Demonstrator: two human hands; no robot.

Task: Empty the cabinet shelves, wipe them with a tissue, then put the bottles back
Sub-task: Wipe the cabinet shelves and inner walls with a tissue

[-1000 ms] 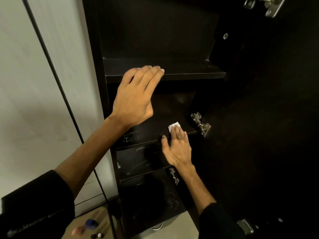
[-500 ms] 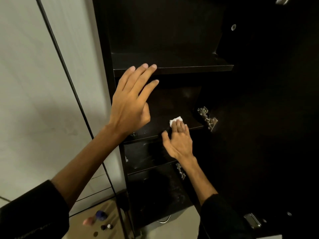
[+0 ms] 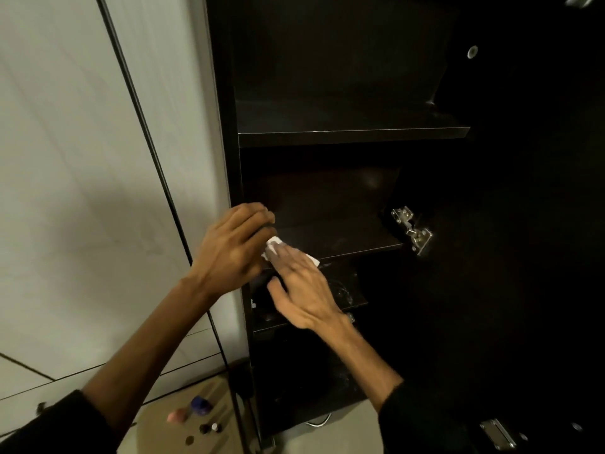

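1. The main risk, as I judge it, is the tissue slipping off the front edge of the middle shelf. It already overhangs that edge a little, and the right hand only lies flat on it, so a stroke toward the person could drag it off onto the lower shelf just beneath.
2. A second risk is the two hands crowding each other. The left hand sits at the left end of the middle shelf, touching or nearly touching the right hand's fingertips, so a wipe toward the left would run into it and leave that corner unwiped.
3. A third is missed dust. The lower shelf shows pale smears and ring marks, and in this dim cabinet such marks are easy to overlook.
4. The right hand is flat, fingers straight and together, pressing the tissue down onto the front edge of the middle shelf; it pinches nothing.
5. The left hand has its fingers bent over the shelf's left end, beside the tissue. The hand is blurred and its fingertips are hidden, so I cannot tell whether it grips the edge or merely rests there.
6. The upper shelf, above the middle shelf, holds nothing visible.
7. The bottles stand on the floor, well below and left of the middle shelf, still to go back.
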